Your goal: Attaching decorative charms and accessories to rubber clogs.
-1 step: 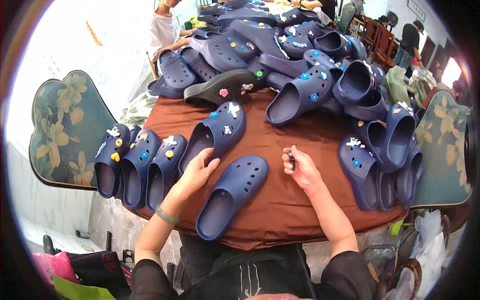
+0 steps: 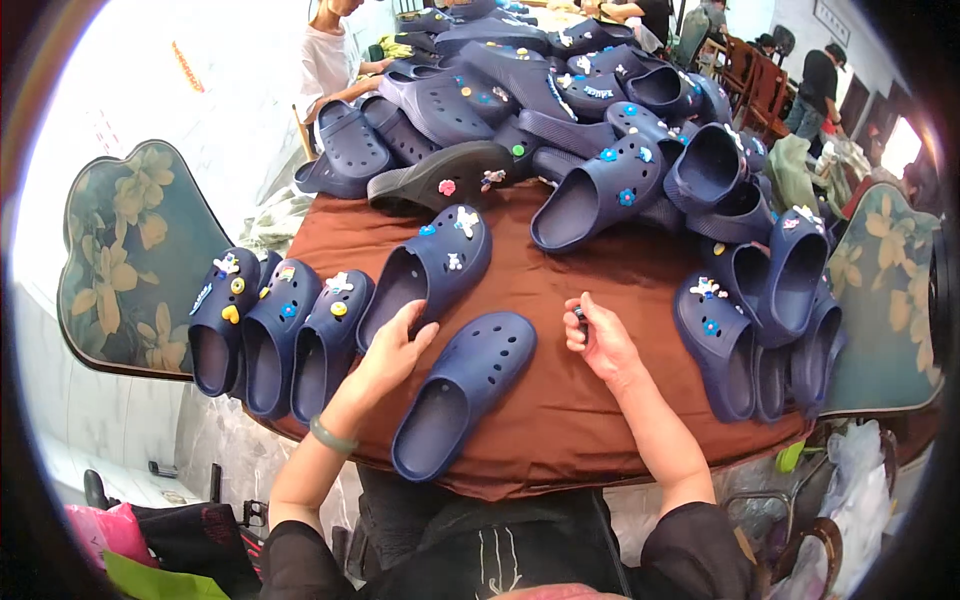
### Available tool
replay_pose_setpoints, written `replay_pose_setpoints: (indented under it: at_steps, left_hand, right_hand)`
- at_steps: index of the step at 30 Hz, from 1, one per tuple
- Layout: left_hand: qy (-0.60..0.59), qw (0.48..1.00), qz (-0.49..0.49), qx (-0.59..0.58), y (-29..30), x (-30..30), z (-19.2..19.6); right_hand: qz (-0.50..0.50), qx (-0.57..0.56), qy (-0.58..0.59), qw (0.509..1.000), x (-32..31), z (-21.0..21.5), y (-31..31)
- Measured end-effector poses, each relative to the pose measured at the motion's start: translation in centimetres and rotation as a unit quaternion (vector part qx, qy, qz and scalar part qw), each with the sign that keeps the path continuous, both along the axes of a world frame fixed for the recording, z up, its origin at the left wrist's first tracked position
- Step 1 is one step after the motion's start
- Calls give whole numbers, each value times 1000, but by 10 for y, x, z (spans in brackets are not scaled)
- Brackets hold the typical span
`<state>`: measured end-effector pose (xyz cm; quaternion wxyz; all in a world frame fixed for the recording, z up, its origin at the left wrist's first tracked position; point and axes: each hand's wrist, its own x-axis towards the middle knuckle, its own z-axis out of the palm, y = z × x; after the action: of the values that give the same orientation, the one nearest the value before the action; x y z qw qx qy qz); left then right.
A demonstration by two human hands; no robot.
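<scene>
On the brown cloth in front of me lies a plain navy clog (image 2: 470,390) with bare holes, its toe pointing up and right. Just left of it sits a navy clog with charms (image 2: 462,262), blue and white ones on its toe. My left hand (image 2: 398,340) lies against that decorated clog's near side, fingers loosely stretched, not wrapped round it. Right of the plain clog, my right hand (image 2: 597,338) is curled palm up over the table. A small dark thing shows between its fingers; its kind cannot be made out.
Several decorated clogs (image 2: 266,340) stand in a row at the left edge, more clogs (image 2: 722,350) at the right. A high heap of navy clogs (image 2: 500,90) fills the far side. Floral chair backs (image 2: 140,260) flank the table (image 2: 590,440). A person (image 2: 335,50) sits at far left.
</scene>
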<state>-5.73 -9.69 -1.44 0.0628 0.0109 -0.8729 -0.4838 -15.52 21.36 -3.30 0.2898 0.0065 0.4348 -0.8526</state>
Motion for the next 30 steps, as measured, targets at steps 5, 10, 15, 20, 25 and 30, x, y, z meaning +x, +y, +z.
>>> replay_pose_setpoints:
  at_steps: [5,10,15,20,25,30]
  left_hand:
    - [104,988,6,-111,19,43,10]
    - [73,997,6,3,37,84,10]
    - [75,996,-23,-29,39,101,15]
    - [186,979,65,-46,41,107,26]
    - [-38,989,-48,132,61,102,29]
    - [-152,808,-13,569,90,69,23]
  right_hand:
    - [38,-37,13,999,1,-3,1]
    - [-17,182,241,953,0,-6,2]
    - [-41,462,477,747,7,-7,4]
    - [-32,516,495,698,9,-2,5]
    - [-29,502,590,631,16,-12,7]
    - [-27,471,632,615,23,-8,7]
